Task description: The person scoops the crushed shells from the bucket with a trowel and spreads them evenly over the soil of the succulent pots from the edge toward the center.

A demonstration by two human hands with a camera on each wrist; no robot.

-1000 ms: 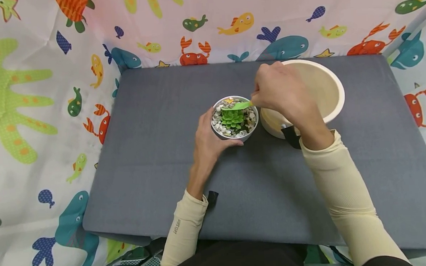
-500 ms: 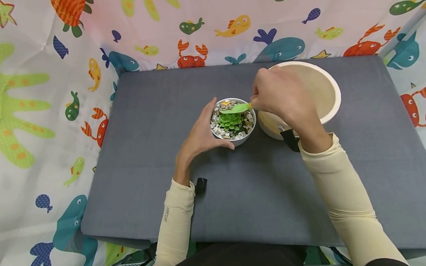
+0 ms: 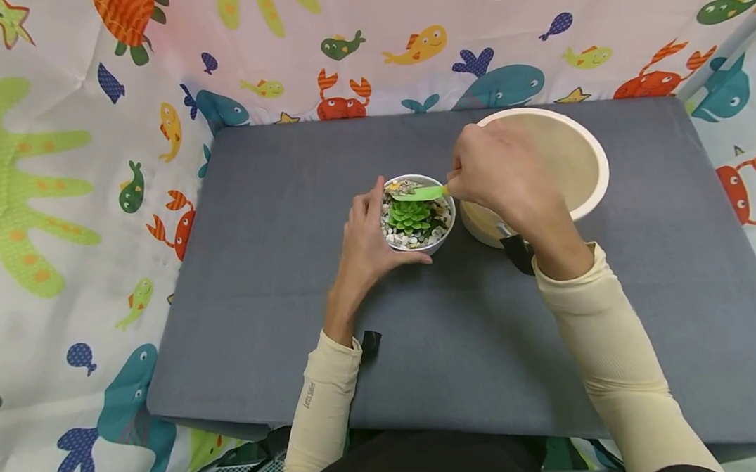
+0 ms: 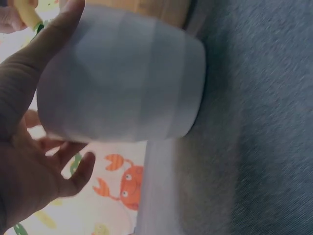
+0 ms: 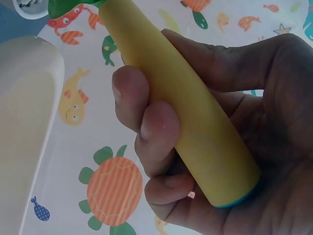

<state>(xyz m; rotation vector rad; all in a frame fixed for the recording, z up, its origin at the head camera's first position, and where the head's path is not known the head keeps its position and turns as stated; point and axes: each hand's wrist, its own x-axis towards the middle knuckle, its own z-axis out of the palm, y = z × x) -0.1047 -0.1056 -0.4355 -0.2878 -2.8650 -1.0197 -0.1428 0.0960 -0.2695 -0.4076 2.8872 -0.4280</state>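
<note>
A white pot (image 4: 122,78) stands upright on the grey table, holding a green succulent (image 3: 410,215) ringed by pale pebbles (image 3: 395,234). My left hand (image 3: 367,240) holds the pot from its left side, thumb along the near side and fingers round the far left. In my right hand (image 3: 506,167) is a small trowel, gripped by its thick yellow handle (image 5: 183,103). The trowel's green blade (image 3: 419,193) lies over the pot's far part, above the pebbles and the succulent's back edge. Whether the blade touches the pebbles, I cannot tell.
A large cream bucket (image 3: 592,149) stands just right of the pot, partly hidden under my right hand and wrist. Grey cloth covers the table (image 3: 278,268). A curtain (image 3: 243,52) printed with sea animals hangs behind and at both sides.
My left hand shifts slightly against the pot, its fingers drawing back off the rim and then settling round it again. The right hand and trowel stay nearly in place.
</note>
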